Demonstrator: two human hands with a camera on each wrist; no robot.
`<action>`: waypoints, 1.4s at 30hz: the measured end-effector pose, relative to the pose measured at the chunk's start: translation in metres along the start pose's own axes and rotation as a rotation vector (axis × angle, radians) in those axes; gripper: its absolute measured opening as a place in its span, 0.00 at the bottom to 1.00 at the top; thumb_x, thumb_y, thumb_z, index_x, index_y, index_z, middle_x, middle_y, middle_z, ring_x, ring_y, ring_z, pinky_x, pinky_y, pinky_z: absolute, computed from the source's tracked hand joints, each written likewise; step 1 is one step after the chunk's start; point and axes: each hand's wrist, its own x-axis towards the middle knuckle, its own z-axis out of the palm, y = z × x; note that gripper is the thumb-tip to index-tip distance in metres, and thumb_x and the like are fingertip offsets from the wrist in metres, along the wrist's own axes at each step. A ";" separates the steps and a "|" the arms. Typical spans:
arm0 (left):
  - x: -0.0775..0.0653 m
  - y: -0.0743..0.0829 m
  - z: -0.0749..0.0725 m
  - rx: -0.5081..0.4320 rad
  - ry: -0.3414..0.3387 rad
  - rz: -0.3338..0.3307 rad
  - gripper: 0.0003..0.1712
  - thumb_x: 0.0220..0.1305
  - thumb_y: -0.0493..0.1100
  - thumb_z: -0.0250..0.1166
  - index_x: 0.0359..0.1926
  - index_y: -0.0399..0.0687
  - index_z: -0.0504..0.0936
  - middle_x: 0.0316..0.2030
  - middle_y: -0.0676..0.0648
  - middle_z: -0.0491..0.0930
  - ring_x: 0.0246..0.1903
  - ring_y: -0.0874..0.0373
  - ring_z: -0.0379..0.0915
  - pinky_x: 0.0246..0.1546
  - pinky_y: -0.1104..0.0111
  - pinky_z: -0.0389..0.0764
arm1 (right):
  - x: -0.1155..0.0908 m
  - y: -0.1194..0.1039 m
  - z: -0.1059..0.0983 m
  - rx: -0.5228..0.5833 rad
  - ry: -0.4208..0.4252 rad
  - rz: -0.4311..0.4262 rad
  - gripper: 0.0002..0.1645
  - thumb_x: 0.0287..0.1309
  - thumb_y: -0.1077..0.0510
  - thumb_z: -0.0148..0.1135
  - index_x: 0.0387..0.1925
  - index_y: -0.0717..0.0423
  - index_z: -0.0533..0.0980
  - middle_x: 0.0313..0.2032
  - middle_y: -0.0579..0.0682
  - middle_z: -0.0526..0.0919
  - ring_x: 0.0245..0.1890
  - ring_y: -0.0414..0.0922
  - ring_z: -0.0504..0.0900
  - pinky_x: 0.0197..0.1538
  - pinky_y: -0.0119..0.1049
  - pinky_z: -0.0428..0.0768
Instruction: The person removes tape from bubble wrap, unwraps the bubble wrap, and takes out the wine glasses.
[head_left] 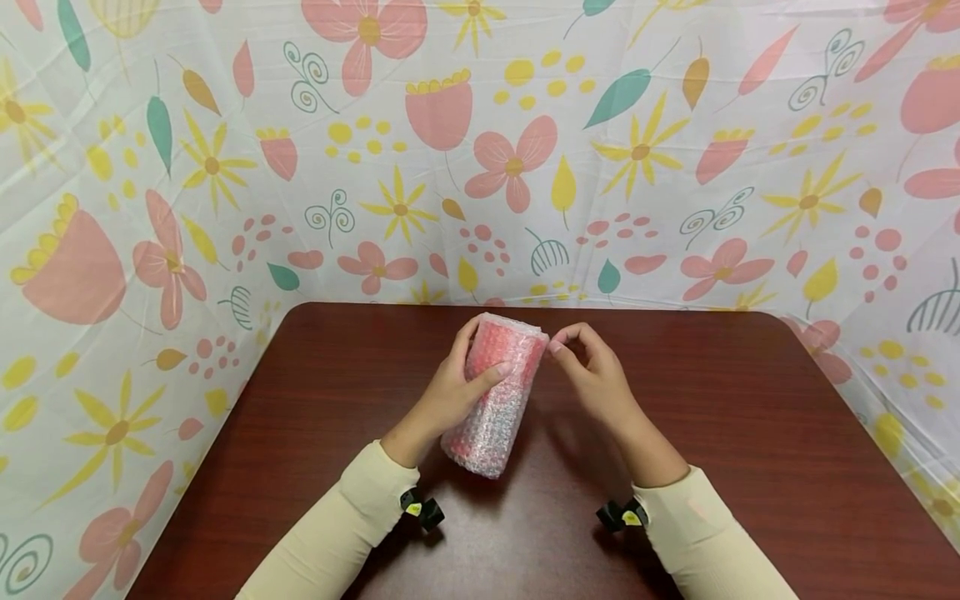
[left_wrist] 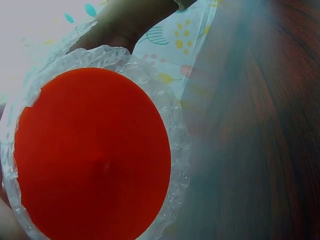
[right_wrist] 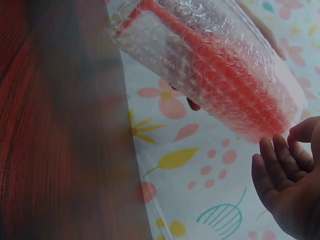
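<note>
A cylinder with red ends and a paler middle (head_left: 498, 400) is wrapped in bubble wrap and held tilted above the table. My left hand (head_left: 457, 387) grips it from the left, thumb across its front. At the upper right edge of the wrap, my right hand (head_left: 596, 375) pinches with thumb and forefinger. In the left wrist view the flat red round end (left_wrist: 95, 155) shows, ringed by bubble wrap (left_wrist: 175, 150). From the right wrist, the fingertips of my right hand (right_wrist: 290, 185) meet the wrap's far end (right_wrist: 270, 120); what exactly lies between them is too small to tell.
Below lies a dark brown wooden table (head_left: 300, 467) with rounded far corners. A white cloth (head_left: 285, 200) printed with flowers and leaves hangs behind it and along the sides. Each wrist wears a small black camera, the left one (head_left: 423, 508) close to the tabletop.
</note>
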 end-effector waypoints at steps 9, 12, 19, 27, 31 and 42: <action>0.002 0.001 0.001 -0.011 -0.001 0.006 0.48 0.65 0.54 0.67 0.77 0.75 0.49 0.61 0.44 0.69 0.48 0.48 0.80 0.42 0.57 0.85 | 0.001 0.000 -0.002 0.020 -0.011 0.017 0.12 0.73 0.61 0.56 0.44 0.70 0.72 0.40 0.66 0.78 0.40 0.34 0.82 0.48 0.25 0.82; 0.002 0.001 0.000 -0.002 0.003 0.008 0.48 0.65 0.53 0.67 0.77 0.75 0.49 0.61 0.43 0.69 0.48 0.48 0.79 0.43 0.57 0.85 | 0.002 0.000 -0.001 0.028 -0.012 0.017 0.11 0.72 0.62 0.56 0.43 0.71 0.72 0.39 0.62 0.79 0.39 0.35 0.82 0.48 0.26 0.82; 0.001 0.001 0.000 0.043 0.017 -0.004 0.48 0.66 0.51 0.67 0.77 0.76 0.48 0.66 0.45 0.67 0.51 0.47 0.78 0.44 0.57 0.85 | 0.002 0.001 0.000 0.036 -0.017 0.017 0.10 0.73 0.63 0.55 0.41 0.71 0.72 0.35 0.48 0.81 0.38 0.35 0.82 0.46 0.27 0.82; 0.003 -0.001 -0.002 0.070 0.050 -0.009 0.48 0.65 0.52 0.68 0.77 0.77 0.49 0.64 0.44 0.68 0.52 0.46 0.77 0.44 0.56 0.84 | 0.003 0.001 0.000 0.059 -0.032 0.001 0.09 0.72 0.66 0.54 0.40 0.73 0.71 0.38 0.58 0.80 0.40 0.40 0.83 0.48 0.29 0.83; 0.003 -0.004 -0.003 0.085 0.069 -0.001 0.49 0.64 0.53 0.69 0.77 0.76 0.49 0.63 0.44 0.69 0.51 0.47 0.78 0.44 0.56 0.85 | 0.002 0.000 0.000 0.076 -0.036 0.006 0.09 0.72 0.65 0.54 0.40 0.73 0.71 0.38 0.51 0.80 0.41 0.42 0.83 0.49 0.29 0.83; 0.004 -0.006 -0.002 0.121 0.119 -0.013 0.49 0.63 0.56 0.70 0.76 0.80 0.50 0.60 0.45 0.71 0.50 0.49 0.78 0.43 0.58 0.85 | 0.002 0.000 0.001 0.082 -0.046 0.000 0.10 0.72 0.65 0.54 0.39 0.73 0.71 0.36 0.50 0.81 0.40 0.41 0.83 0.48 0.29 0.83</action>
